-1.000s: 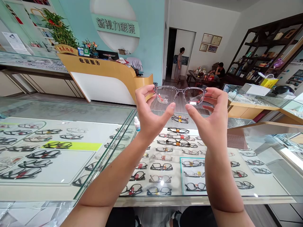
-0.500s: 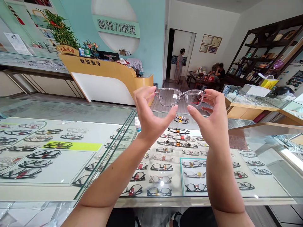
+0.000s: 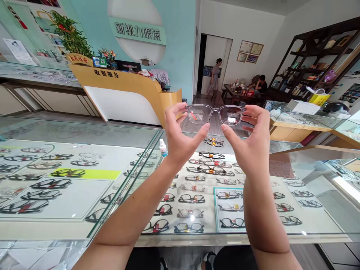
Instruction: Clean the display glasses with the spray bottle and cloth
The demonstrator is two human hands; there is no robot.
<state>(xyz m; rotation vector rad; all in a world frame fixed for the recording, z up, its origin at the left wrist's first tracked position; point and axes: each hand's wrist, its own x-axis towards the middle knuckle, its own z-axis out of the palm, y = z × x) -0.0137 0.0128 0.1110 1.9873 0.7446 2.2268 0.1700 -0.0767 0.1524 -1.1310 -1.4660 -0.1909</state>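
A pair of clear-framed eyeglasses [image 3: 215,110] is held up in the air above the glass display case [image 3: 197,238], its lenses facing me. My left hand [image 3: 182,137] grips the frame's left end with the fingers, its thumb just under the left lens. At the right end, the fingers of my right hand [image 3: 253,140] hold the other side, thumb below the right lens. Both hands are closed on the glasses. Inside the case beneath, rows of eyeglasses [image 3: 192,198] lie on white shelving, some with coloured tags. My forearms cover part of these rows.
A small white bottle [image 3: 163,148] stands on the glass left of my left hand. Beyond is a wooden counter [image 3: 120,80]. Another display case [image 3: 298,122] with a white box [image 3: 304,107] is at right. Two people [image 3: 216,77] are at the back.
The eyeglasses have turned slightly and now look more level and square to me. My left hand has shifted a little to the right. The grip has stayed the same.
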